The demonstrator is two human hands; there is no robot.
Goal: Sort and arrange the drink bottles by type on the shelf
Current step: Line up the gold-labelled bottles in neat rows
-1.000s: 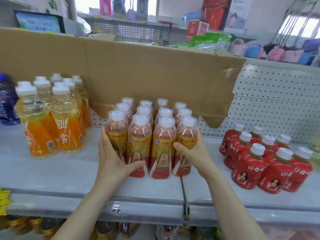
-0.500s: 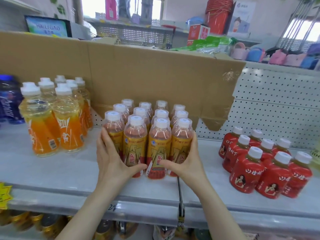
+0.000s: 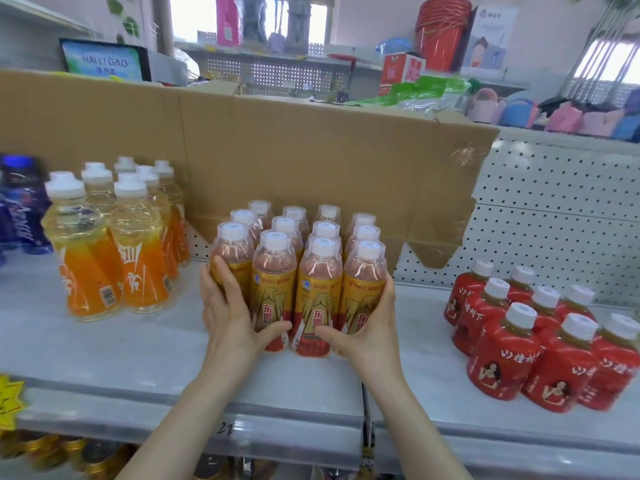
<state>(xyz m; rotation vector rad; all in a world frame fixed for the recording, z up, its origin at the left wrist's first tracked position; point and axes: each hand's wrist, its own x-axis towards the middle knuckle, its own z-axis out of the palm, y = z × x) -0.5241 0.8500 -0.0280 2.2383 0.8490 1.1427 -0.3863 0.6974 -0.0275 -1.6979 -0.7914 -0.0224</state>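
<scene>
white-capped plastic bottles with gold-and-red labels (image 3: 298,282) stand on the grey metal shelf (image 3: 138,358) just before the brown cardboard sheet (image 3: 311,157) — left hand (image 3: 232,320) and right hand (image 3: 365,323) press the block's sides, each grip flat-fingered, unclosed, probably squaring the rows.

Bright, even daylight from windows (image 3: 249,15) at twelve o'clock, blown out; soft shadows; wide-angle bending at edges; slight blur throughout.

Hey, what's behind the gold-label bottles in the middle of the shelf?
A brown cardboard sheet stands behind the gold-label bottles, with white pegboard showing past its right edge. The cardboard hides whatever is behind it.
</scene>
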